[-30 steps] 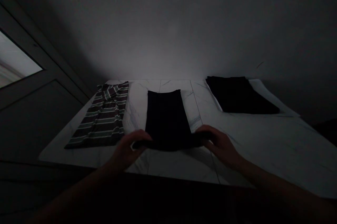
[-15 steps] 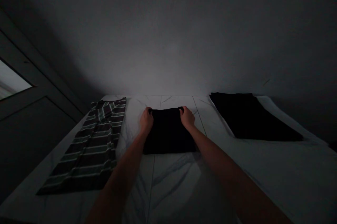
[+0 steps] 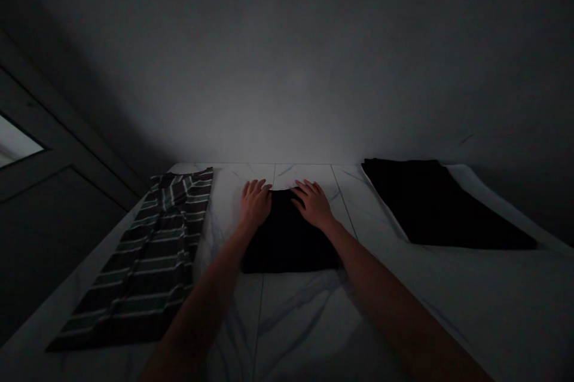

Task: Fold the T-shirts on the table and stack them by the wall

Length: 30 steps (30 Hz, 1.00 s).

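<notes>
A folded black garment (image 3: 289, 238) lies in the middle of a white marbled table (image 3: 296, 316). My left hand (image 3: 254, 204) lies flat on its far left corner, fingers stretched out. My right hand (image 3: 313, 204) lies flat on its far right part, fingers also stretched out. Neither hand grips the cloth. The room is dim.
A striped folded garment (image 3: 147, 262) lies on the table to the left. Another black folded garment (image 3: 434, 202) lies at the right, partly on a white sheet. A grey wall stands right behind the table. A dark door with a window is at the left.
The near edge of the black garment was lifted and folded over to the far edge. Both hands then let go of the far corners and now lie flat on the cloth.
</notes>
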Each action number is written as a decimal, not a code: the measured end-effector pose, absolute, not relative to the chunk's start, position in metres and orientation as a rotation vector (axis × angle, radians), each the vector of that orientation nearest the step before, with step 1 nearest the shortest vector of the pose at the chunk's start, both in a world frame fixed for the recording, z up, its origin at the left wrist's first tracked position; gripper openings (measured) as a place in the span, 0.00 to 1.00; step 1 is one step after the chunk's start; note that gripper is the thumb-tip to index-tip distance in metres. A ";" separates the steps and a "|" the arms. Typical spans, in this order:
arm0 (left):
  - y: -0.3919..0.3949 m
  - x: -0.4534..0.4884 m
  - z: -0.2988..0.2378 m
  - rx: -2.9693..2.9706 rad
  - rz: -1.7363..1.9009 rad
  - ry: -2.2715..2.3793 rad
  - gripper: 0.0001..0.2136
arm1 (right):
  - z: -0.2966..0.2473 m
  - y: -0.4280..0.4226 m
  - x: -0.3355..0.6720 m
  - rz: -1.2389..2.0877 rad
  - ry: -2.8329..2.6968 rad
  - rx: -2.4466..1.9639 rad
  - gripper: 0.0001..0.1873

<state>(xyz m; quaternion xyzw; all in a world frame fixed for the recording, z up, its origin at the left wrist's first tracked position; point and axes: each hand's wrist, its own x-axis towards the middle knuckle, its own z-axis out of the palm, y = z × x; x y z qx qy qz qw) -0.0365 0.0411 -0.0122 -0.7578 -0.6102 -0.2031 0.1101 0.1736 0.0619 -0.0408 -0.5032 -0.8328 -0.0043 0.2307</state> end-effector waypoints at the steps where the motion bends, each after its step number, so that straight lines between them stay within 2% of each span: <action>1: 0.041 -0.036 -0.017 -2.307 -0.505 -1.764 0.19 | -0.043 0.061 0.172 0.022 -2.350 -1.424 0.27; 5: 0.043 -0.038 -0.038 -2.389 -0.321 -1.801 0.25 | -0.048 0.061 0.167 0.159 -2.437 -1.579 0.32; 15: 0.039 -0.036 -0.022 -2.433 -0.380 -1.889 0.25 | -0.024 0.046 0.160 0.189 -2.399 -1.638 0.31; 20: -0.016 -0.036 -0.026 -2.259 -0.425 -1.908 0.29 | -0.027 -0.017 0.163 0.092 -2.301 -1.585 0.37; 25: -0.082 -0.041 -0.048 -2.338 -0.360 -1.764 0.28 | -0.051 -0.078 0.173 0.170 -2.380 -1.469 0.37; 30: -0.087 -0.043 -0.050 -2.412 -0.389 -1.787 0.28 | -0.050 -0.081 0.175 0.294 -2.376 -1.481 0.36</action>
